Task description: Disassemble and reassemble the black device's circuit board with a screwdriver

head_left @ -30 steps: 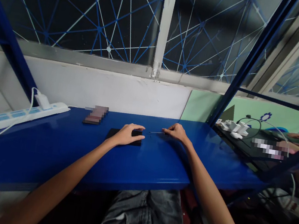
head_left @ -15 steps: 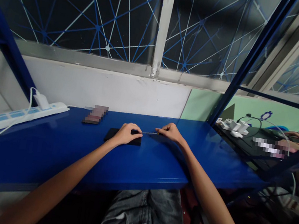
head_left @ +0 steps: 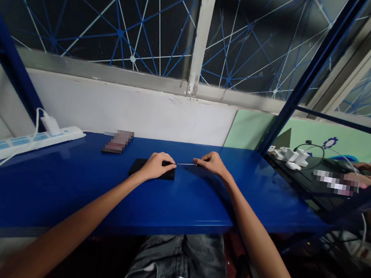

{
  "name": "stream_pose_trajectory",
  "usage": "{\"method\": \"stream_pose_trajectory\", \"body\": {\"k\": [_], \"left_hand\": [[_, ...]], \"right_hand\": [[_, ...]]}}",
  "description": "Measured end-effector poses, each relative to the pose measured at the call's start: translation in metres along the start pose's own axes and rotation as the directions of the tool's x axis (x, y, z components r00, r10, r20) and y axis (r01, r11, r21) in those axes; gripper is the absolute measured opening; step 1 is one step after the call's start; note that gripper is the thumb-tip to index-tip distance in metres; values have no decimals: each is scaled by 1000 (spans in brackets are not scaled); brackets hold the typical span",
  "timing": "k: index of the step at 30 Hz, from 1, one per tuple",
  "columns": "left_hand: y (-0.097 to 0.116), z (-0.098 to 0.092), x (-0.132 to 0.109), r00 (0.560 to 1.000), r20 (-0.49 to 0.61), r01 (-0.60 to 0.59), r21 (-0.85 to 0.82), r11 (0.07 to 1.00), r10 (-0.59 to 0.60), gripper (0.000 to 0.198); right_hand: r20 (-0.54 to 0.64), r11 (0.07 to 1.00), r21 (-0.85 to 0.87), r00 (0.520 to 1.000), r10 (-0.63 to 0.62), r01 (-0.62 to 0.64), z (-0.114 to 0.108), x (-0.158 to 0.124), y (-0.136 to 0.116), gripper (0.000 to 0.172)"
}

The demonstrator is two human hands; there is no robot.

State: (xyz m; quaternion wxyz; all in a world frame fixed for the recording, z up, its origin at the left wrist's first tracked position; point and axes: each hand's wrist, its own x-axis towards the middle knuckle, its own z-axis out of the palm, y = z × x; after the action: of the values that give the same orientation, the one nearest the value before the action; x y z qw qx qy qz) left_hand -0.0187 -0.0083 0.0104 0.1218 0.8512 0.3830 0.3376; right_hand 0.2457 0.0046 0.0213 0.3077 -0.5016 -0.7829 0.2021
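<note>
A flat black device (head_left: 138,168) lies on the blue table (head_left: 175,203) in front of me. My left hand (head_left: 155,165) rests on its right part, fingers curled down over it and holding it in place. My right hand (head_left: 212,163) is closed in a pinch on the end of a thin metal tool (head_left: 185,163). The tool's tip points left and reaches the device's right edge by my left fingertips.
A white power strip (head_left: 26,141) with a plugged charger lies at the left back. A small blurred object (head_left: 118,141) sits behind the black device. To the right, another person's hand (head_left: 367,170) works at a neighbouring bench with white chargers (head_left: 291,157). Blue rack posts flank the table.
My left hand's fingers have curled down on the device. The right hand has lifted the thin tool off the table and brought its tip left to the device's edge.
</note>
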Motion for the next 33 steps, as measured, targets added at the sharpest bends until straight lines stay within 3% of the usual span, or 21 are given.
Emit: {"method": "stream_pose_trajectory", "body": {"k": [16,25,29,33], "left_hand": [[-6,-2,0,993,84,-91,34,995,88,20],[-3,-7,2,989,123,-76,-11,997,77,20],[-3,-13,2,975,221,-38,-6,999,38,43],[-4,-19,1,932,362,-17,24,1000,7,71]], "right_hand": [[0,1000,-9,1000,-23,23,-2,-4,-6,55],[104,998,62,994,-37,31,-10,-7,-10,48],[146,996,85,989,-35,23,-16,-6,-7,47],[205,995,104,978,-25,3,-20,-7,-4,47]]}}
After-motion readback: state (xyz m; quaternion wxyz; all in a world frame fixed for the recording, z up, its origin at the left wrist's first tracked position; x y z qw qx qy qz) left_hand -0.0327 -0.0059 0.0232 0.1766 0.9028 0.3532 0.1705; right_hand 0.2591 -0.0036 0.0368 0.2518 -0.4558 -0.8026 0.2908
